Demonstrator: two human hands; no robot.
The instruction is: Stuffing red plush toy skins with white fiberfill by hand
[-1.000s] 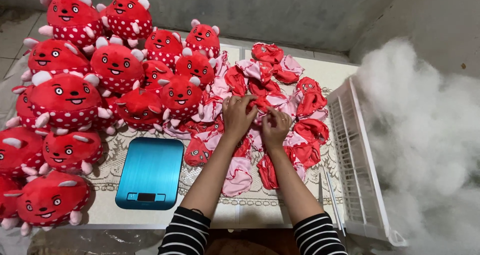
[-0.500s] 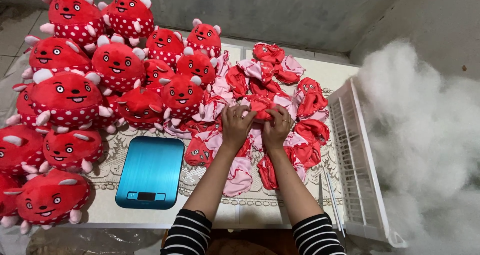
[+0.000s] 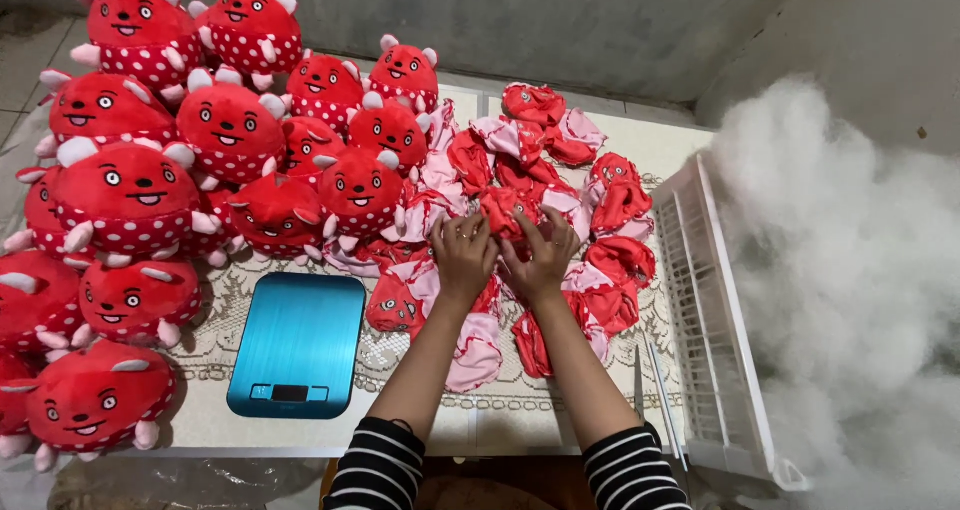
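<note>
My left hand (image 3: 462, 255) and my right hand (image 3: 540, 260) meet over a heap of flat, unstuffed red and pink toy skins (image 3: 545, 185) on the table. Both grip one red skin (image 3: 502, 210) between their fingers, just beyond the knuckles. To the left lie several stuffed red plush toys (image 3: 130, 185) with white spots, faces and pink ears. My forearms come up from the bottom edge in black and white striped sleeves.
A blue flat kitchen scale (image 3: 295, 345) lies left of my left arm. A white plastic crate wall (image 3: 715, 320) stands at the right, with a big mound of white stuffing fibre (image 3: 850, 290) beyond it. Thin metal sticks (image 3: 655, 390) lie by the crate.
Both hands have shifted slightly forward and closed together on one red skin from the heap. The toys and the scale have stayed in place.
</note>
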